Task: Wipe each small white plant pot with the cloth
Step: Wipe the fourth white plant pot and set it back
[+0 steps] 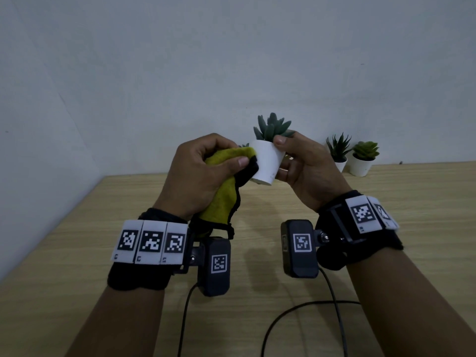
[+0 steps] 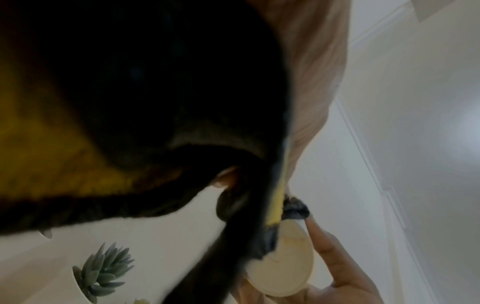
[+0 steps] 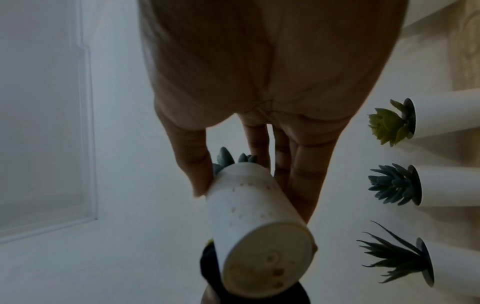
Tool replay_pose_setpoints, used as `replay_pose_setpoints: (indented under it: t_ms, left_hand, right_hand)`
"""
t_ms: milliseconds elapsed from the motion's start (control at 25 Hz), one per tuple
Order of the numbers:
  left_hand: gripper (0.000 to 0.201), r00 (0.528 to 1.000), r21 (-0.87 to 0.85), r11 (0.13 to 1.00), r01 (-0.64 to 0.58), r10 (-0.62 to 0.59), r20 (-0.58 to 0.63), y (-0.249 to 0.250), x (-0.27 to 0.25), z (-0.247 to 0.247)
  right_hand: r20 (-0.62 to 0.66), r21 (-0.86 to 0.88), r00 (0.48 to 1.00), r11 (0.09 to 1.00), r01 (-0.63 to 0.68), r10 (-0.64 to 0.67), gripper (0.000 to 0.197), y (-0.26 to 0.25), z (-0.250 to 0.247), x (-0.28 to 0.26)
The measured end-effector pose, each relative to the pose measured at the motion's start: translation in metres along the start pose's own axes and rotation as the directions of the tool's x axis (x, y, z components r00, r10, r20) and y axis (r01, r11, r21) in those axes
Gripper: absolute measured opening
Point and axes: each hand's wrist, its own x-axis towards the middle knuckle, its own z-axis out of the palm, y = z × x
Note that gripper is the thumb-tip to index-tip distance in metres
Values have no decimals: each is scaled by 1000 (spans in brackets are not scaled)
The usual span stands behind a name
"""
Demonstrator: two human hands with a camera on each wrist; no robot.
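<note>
Black cables [image 1: 332, 305] trail over the near part of the wooden counter [image 1: 386, 228], under two forearms that each wear a black wrist strap with square coded markers and a small dark camera box. Above them, both hands are raised off the counter. The left hand [image 1: 201, 171] has its fingers and thumb curled round a bunched yellow cloth [image 1: 221, 191] with a black edge; the loose end of the cloth hangs down past the wrist. The cloth's upper fold presses against the left side of a small white plant pot [image 1: 266, 163].

That pot is held in the air, between the two hands, tilted so its base points down toward the camera. The right hand [image 1: 306, 171] pinches it, thumb on the rim near the dark green succulent [image 1: 271, 128] and fingers along its far side. From the right wrist view, the pot's round base [image 3: 267, 259] shows faint brownish marks, and small specks dot its wall.

Toward the far right edge of the counter, against the pale wall [image 1: 231, 60], more white pots stand upright and well apart from the hands: one with spiky dark leaves [image 1: 338, 150] and, just beside it, one with a light green rosette [image 1: 364, 157]. The right wrist view shows a third in that row, with blue-green leaves [image 3: 394, 183]; in the head view it sits hidden behind the hands.
</note>
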Motion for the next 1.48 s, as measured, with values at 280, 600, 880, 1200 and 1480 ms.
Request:
replay_pose_setpoints:
  t_ms: [280,600,880,1200,1480]
  left_hand:
    - [12,999,-21,999,-29,28,-29,-2,0,2]
    - [9,997,-80,997,-1,-5,-81,-2,1,1]
    - [11,1000,-84,996,-22,20,-16,-2,0,-1]
    - [11,998,-79,997,-12,7,-62,-1,1,-2]
    - [12,994,-59,998,-12,6,-106,0,2,-3]
  right_hand:
    - [30,-36,999,999,27,-26,40,1,1,-3]
    - [12,14,1000,1000,-17,17,36,5,1,-2]
    - [47,106,998,993,-53,48,40,5,2,-1]
    - [35,-31,999,999,-15,16,38,7,-1,1]
    - [73,-106,997,994,-24,32,21,0,3,-4]
